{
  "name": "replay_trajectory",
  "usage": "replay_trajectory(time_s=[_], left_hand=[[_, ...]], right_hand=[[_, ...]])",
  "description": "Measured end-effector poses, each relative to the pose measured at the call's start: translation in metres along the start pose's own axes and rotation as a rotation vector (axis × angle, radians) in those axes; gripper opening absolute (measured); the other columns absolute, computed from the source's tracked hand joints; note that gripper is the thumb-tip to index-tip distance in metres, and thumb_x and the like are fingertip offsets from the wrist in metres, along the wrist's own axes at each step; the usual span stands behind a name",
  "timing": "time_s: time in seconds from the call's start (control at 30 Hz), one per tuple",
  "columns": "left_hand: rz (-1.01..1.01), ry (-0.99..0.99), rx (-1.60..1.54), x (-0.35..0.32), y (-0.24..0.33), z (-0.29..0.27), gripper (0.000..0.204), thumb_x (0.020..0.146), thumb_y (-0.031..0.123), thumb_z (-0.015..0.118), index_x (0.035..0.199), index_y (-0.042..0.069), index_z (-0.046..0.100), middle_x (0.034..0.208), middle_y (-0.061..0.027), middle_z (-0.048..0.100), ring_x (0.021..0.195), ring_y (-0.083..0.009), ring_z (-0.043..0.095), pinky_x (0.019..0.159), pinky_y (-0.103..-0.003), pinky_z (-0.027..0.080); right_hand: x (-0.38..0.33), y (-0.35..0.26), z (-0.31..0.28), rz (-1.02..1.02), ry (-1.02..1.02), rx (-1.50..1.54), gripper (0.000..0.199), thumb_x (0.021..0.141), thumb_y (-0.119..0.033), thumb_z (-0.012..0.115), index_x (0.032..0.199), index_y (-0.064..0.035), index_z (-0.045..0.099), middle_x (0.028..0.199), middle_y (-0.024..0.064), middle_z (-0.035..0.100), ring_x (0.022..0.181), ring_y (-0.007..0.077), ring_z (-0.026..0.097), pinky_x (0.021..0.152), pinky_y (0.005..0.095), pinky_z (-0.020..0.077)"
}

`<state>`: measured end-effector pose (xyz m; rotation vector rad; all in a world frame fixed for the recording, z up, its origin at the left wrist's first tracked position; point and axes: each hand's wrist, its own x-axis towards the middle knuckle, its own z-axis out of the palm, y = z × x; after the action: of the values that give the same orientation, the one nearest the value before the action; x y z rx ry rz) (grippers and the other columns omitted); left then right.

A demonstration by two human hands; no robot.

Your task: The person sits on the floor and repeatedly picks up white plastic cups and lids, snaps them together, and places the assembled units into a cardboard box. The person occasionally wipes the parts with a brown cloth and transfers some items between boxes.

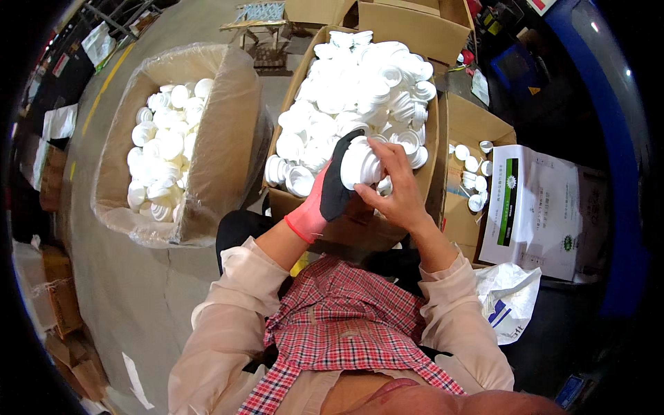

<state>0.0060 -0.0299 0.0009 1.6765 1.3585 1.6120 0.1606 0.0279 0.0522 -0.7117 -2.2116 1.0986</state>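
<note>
A round white plastic cap (pixel 360 164) with stepped, ridged rings is held between my two hands. My left hand (pixel 326 197), in a pink glove with a black coated palm, is wrapped round its left side. The bare right hand (pixel 402 188) grips its right side, thumb below and fingers above. Just beyond both hands, a big cardboard box (pixel 282 203) is heaped with similar white caps (pixel 373 79). Part of the held cap is hidden by my fingers.
To the left stands a plastic-lined cardboard box (pixel 225 131) with more white caps (pixel 160 149). On the right, another carton (pixel 462 114) contains several small white pieces (pixel 472 164), next to a white printed carton (pixel 546 214). A white plastic bag (pixel 512 294) lies near my right elbow.
</note>
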Motion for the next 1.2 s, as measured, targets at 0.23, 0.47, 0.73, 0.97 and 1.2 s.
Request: replay_trajectory(time_s=[0.23, 0.47, 0.73, 0.97, 1.2], left_hand=[[-0.190, 0.032, -0.311, -0.001, 0.030, -0.009, 0.046, 0.101, 0.021, 0.045, 0.142, 0.004, 0.034, 0.129, -0.0098, 0.051, 0.115, -0.0192, 0.053, 0.094, -0.031, 0.046], [-0.111, 0.062, -0.269, 0.000, 0.026, -0.011, 0.059, 0.092, 0.017, 0.058, 0.143, 0.000, 0.031, 0.135, -0.0121, 0.047, 0.122, -0.0208, 0.048, 0.103, -0.033, 0.039], [-0.111, 0.077, -0.404, 0.003, 0.032, -0.006, 0.046, 0.102, 0.018, 0.041, 0.143, 0.000, 0.031, 0.137, -0.0111, 0.044, 0.123, -0.0203, 0.046, 0.105, -0.032, 0.037], [-0.210, 0.079, -0.724, 0.000, 0.025, -0.002, 0.049, 0.100, 0.020, 0.045, 0.143, 0.002, 0.031, 0.137, -0.0105, 0.044, 0.122, -0.0186, 0.048, 0.103, -0.032, 0.039], [-0.459, 0.060, -0.797, 0.008, 0.026, -0.001, 0.065, 0.085, 0.017, 0.068, 0.141, 0.001, 0.037, 0.126, -0.0090, 0.054, 0.117, -0.0172, 0.051, 0.100, -0.031, 0.041]], right_hand=[[0.010, 0.012, 0.006, -0.312, 0.139, -0.198, 0.072, 0.070, -0.014, 0.080, 0.133, -0.0066, 0.048, 0.122, 0.0146, 0.048, 0.110, 0.0302, 0.052, 0.086, 0.0356, 0.0475], [0.009, 0.003, 0.011, -0.207, 0.220, -0.155, 0.070, 0.067, -0.014, 0.081, 0.129, -0.0053, 0.052, 0.120, 0.0157, 0.049, 0.105, 0.0303, 0.055, 0.080, 0.0353, 0.0498], [0.009, 0.002, 0.010, -0.176, 0.233, -0.184, 0.068, 0.067, -0.015, 0.081, 0.128, -0.0044, 0.053, 0.117, 0.0167, 0.050, 0.103, 0.0306, 0.055, 0.079, 0.0359, 0.0504], [0.008, 0.000, 0.009, -0.238, 0.238, -0.235, 0.070, 0.066, -0.013, 0.082, 0.129, -0.0046, 0.052, 0.116, 0.0162, 0.049, 0.103, 0.0314, 0.054, 0.081, 0.0367, 0.0494], [0.012, 0.003, -0.001, -0.076, 0.233, 0.060, 0.061, 0.081, -0.034, 0.072, 0.130, -0.0043, 0.051, 0.101, 0.0117, 0.053, 0.098, 0.0240, 0.054, 0.086, 0.0329, 0.0437]])
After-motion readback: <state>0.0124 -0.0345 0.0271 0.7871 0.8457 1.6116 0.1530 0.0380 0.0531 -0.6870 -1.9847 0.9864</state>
